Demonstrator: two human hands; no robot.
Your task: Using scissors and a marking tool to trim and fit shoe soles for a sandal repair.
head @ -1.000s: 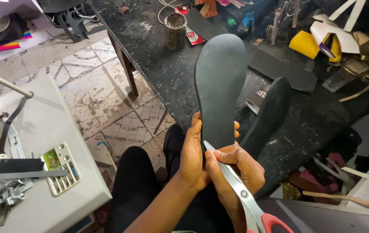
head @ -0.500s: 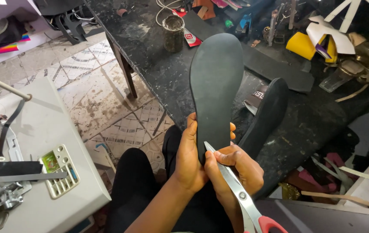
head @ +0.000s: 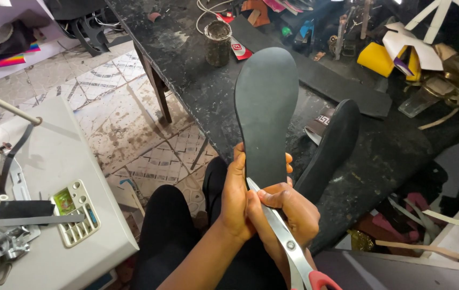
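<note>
Dark sole cutout (head: 266, 113) upright in left hand (head: 236, 201), right hand (head: 288, 212) with red-handled scissors (head: 288, 244) at its heel.

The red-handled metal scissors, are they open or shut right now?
Cannot tell: the red-handled metal scissors have one blade against the dark grey shoe sole; the right hand hides the rest.

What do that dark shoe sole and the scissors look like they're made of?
The sole looks like matte dark grey rubber or foam sheet: flat, thin, no shine; which one is unclear. The scissors have bright, reflective metal blades and a red, probably plastic handle. The left hand grips the sole's heel.
</note>
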